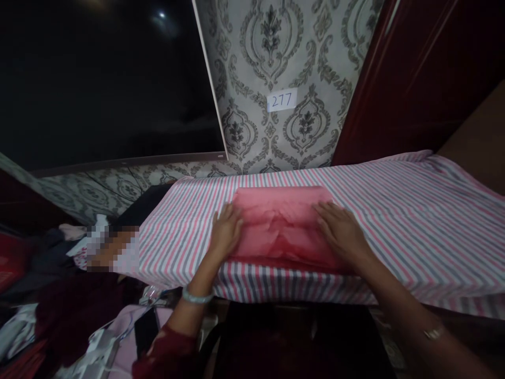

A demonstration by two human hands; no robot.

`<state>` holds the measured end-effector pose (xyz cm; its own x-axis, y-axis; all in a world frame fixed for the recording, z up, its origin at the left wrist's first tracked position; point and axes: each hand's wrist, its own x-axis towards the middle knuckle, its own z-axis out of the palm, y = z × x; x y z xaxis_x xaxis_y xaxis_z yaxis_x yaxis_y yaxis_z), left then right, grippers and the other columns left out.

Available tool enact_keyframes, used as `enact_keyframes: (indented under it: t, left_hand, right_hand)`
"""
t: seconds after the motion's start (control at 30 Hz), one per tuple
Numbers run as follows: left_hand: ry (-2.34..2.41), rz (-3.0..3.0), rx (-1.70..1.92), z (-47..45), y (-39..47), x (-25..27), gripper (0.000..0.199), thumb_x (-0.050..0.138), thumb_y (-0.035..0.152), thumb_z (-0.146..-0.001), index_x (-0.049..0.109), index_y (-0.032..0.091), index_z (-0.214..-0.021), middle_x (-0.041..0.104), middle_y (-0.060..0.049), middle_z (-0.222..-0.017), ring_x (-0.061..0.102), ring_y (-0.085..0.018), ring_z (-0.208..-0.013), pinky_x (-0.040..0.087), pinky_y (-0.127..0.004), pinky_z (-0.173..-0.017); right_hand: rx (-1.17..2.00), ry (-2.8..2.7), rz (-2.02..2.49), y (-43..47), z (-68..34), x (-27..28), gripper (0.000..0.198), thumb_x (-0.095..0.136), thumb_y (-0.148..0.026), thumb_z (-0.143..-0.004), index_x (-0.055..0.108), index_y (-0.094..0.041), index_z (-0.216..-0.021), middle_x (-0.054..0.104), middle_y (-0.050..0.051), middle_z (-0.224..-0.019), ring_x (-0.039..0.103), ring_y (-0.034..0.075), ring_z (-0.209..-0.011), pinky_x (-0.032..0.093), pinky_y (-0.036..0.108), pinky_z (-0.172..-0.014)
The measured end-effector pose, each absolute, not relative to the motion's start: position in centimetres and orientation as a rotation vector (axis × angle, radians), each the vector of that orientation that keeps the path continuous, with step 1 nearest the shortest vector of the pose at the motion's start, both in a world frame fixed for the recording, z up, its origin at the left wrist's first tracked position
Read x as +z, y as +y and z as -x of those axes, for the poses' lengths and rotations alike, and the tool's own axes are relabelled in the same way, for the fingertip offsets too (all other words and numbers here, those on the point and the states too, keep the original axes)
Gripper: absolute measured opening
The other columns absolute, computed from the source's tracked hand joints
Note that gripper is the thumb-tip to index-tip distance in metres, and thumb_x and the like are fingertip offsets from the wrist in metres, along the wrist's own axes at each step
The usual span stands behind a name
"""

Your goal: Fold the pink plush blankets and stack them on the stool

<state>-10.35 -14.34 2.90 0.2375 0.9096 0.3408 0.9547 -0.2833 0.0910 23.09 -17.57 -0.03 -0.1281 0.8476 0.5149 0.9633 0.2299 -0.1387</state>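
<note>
A pink-red piece of cloth, folded into a rough rectangle, lies on a striped cover, with creases and a darker red fold near its front edge. My left hand rests flat on the cloth's left side, fingers stretched out. On the right side, my right hand presses down with its fingers extended over the cloth's edge. Neither hand grips anything. What kind of item the folded cloth is does not show.
Behind the table stand a large dark television and a patterned wall with a paper marked 277. A dark red panel rises at the right. To the left are heaped clothes and a black phone on something pink.
</note>
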Motion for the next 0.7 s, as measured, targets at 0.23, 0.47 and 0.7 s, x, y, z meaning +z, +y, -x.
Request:
enact_keyframes:
  t: [0.23, 0.47, 0.7]
  left_hand:
    - [-1.713, 2.699, -0.239, 0.4, -4.3, 6.7, 0.055, 0.038, 0.036, -0.105, 0.038, 0.022, -0.158, 0.030, -0.012, -0.169, 0.025, -0.026, -0.157, 0.022, -0.057, -0.125]
    - [-1.672, 2.619, -0.281, -0.7, -3.0, 0.7, 0.052, 0.036, 0.036, -0.106, 0.044, 0.022, -0.155, 0.039, -0.013, -0.164, 0.031, -0.027, -0.154, 0.019, -0.061, -0.125]
    - [-1.625, 2.588, -0.355, -0.5, -2.9, -0.4, 0.052, 0.036, 0.037, -0.105, 0.046, 0.021, -0.154, 0.042, -0.013, -0.162, 0.035, -0.029, -0.152, 0.021, -0.061, -0.124]
  right_hand:
    - [-0.057, -2.206, 1.812, -6.2, -16.4, 3.5, 0.055, 0.032, -0.036, -0.104, 0.045, -0.024, -0.156, 0.036, 0.013, -0.164, 0.036, 0.035, -0.150, 0.037, 0.061, -0.113]
    - [-0.207, -2.154, 1.854, -5.2, -15.6, -1.8, 0.053, 0.034, -0.032, -0.102, 0.052, -0.022, -0.151, 0.044, 0.014, -0.159, 0.039, 0.034, -0.147, 0.027, 0.065, -0.117]
    - [-0.234, -2.118, 1.843, -5.3, -15.4, -2.5, 0.051, 0.036, -0.031, -0.102, 0.055, -0.023, -0.149, 0.047, 0.012, -0.158, 0.041, 0.032, -0.146, 0.029, 0.061, -0.117]
